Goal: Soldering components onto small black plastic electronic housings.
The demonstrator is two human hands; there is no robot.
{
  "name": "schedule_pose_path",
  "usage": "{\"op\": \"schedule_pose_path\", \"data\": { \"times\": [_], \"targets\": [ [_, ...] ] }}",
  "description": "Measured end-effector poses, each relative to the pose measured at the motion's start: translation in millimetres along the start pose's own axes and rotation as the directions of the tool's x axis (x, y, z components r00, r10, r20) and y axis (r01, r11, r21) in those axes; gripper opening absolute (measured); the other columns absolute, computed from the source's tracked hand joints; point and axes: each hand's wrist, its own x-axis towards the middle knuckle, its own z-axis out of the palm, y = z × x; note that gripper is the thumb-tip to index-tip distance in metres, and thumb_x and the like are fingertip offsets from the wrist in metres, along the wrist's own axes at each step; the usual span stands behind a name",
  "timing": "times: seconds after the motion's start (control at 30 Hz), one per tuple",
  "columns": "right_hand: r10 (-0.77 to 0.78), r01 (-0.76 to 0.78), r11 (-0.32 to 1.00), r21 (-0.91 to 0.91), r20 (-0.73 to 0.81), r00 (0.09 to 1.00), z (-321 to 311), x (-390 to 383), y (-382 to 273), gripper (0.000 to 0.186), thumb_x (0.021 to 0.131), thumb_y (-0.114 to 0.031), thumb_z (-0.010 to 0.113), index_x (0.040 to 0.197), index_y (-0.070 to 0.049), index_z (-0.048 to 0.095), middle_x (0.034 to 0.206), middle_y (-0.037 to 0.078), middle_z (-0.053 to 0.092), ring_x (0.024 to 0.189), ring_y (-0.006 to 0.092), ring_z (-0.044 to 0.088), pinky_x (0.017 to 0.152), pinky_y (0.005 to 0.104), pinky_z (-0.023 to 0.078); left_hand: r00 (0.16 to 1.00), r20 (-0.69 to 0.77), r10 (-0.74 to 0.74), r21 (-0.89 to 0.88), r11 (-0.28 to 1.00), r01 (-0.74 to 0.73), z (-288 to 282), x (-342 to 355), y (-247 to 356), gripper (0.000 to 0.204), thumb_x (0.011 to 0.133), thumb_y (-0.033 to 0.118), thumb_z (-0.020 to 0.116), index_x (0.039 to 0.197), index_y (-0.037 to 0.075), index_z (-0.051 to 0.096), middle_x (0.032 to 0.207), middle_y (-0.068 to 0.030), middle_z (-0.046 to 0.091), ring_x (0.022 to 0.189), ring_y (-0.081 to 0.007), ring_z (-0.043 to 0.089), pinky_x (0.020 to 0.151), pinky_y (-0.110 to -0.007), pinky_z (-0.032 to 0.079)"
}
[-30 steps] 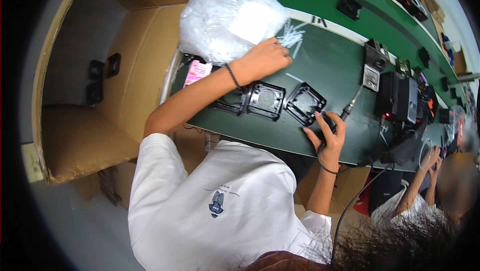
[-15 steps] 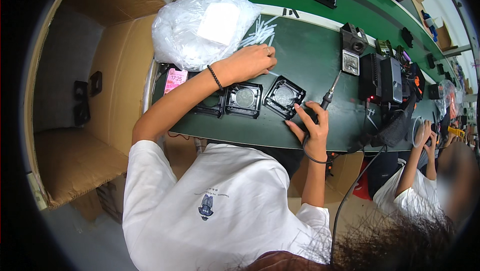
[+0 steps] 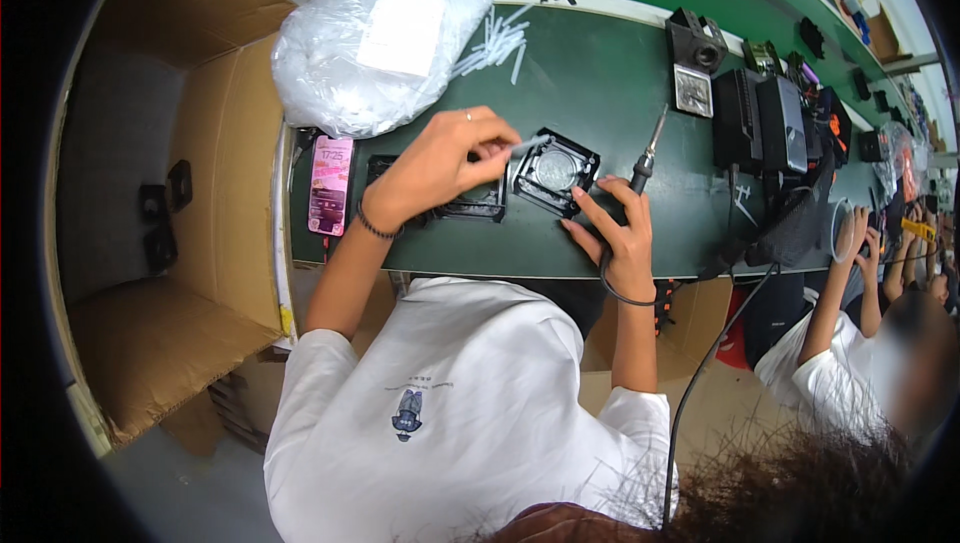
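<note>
My left hand [image 3: 445, 161] pinches a thin pale translucent stick [image 3: 532, 144], whose free end reaches over the upper left corner of a square black frame [image 3: 530, 183] with a round clear centre. My right hand [image 3: 625, 233] has a soldering iron [image 3: 645, 165] held between its fingers, the metal tip pointing up and away. Its thumb and a fingertip are close to the frame's lower right edge; whether they touch it I cannot tell. A second similar black frame [image 3: 478, 211] lies partly under my left hand. Further back is a loose pile of pale sticks [image 3: 490, 51].
A large clear plastic bag [image 3: 330, 63] sits at the back left, above a phone [image 3: 330, 183]. A soldering stand [image 3: 692, 91] and black equipment boxes [image 3: 780, 128] stand to the right. An open cardboard box [image 3: 230, 143] is at far left; a co-worker's hands [image 3: 850, 233] are at right.
My left hand has come back from the stick pile toward the black frame, carrying one stick. The phone is now fully uncovered. My right hand still holds the soldering iron.
</note>
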Motion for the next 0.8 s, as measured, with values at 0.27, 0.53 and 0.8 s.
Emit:
{"op": "schedule_pose_path", "data": {
  "times": [0.27, 0.53, 0.8],
  "targets": [
    [-0.003, 0.004, 1.000, -0.011, 0.027, 1.000, -12, -7, 1, 0.052, 0.073, -0.013, 0.094, 0.123, -0.018, 0.081, 0.127, 0.010, 0.063, 0.117, 0.0349, 0.064, 0.093, 0.0453, 0.053, 0.957, 0.187, 0.221, 0.252, 0.931, -0.264, 43, -26, 21, 0.022, 0.091, 0.005, 0.076, 0.113, 0.003, 0.076, 0.110, -0.0097, 0.070, 0.084, -0.0279, 0.072, 0.075, -0.037, 0.059],
    [0.014, -0.013, 1.000, -0.006, 0.017, 1.000, -12, -16, 2, 0.057, 0.069, -0.008, 0.095, 0.124, -0.018, 0.081, 0.128, 0.011, 0.064, 0.118, 0.0356, 0.066, 0.096, 0.0449, 0.055, 0.902, 0.278, 0.330, 0.447, 0.787, -0.425, 55, -20, 16, 0.033, 0.090, 0.004, 0.071, 0.123, 0.006, 0.074, 0.114, -0.0067, 0.068, 0.096, -0.0242, 0.072, 0.083, -0.037, 0.059],
    [0.012, -0.012, 1.000, 0.001, 0.025, 1.000, -15, -14, 2, 0.057, 0.069, -0.009, 0.095, 0.124, -0.018, 0.081, 0.127, 0.010, 0.064, 0.119, 0.0340, 0.066, 0.095, 0.0435, 0.054, 0.868, 0.351, 0.350, 0.585, 0.642, -0.495, 56, -16, 24, 0.037, 0.087, 0.008, 0.070, 0.123, 0.010, 0.075, 0.107, -0.0020, 0.065, 0.098, -0.0199, 0.064, 0.083, -0.034, 0.055]
  ]
}}
